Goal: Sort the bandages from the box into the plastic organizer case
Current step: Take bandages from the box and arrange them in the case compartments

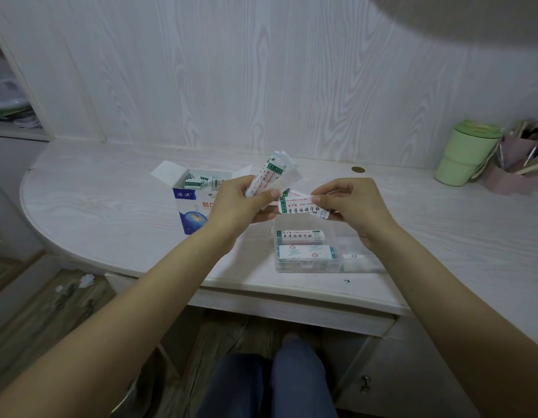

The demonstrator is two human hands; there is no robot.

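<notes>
A blue and white bandage box (190, 206) stands open on the desk, with more wrapped bandages inside. My left hand (240, 203) grips a tilted stack of bandages (272, 173) above the desk. My right hand (352, 203) pinches a single wrapped bandage (297, 203) by its right end, just beside the stack. Below both hands lies the clear plastic organizer case (364, 265), holding flat stacks of bandages (303, 251) in its left compartments and a smaller one at the right.
A light green cup (463, 155) and a pink holder with pens (515, 167) stand at the desk's back right. A shelf with clutter (11, 107) is at the far left. The desk's rounded edge (80, 260) curves at the front left; my knees (279, 384) are under it.
</notes>
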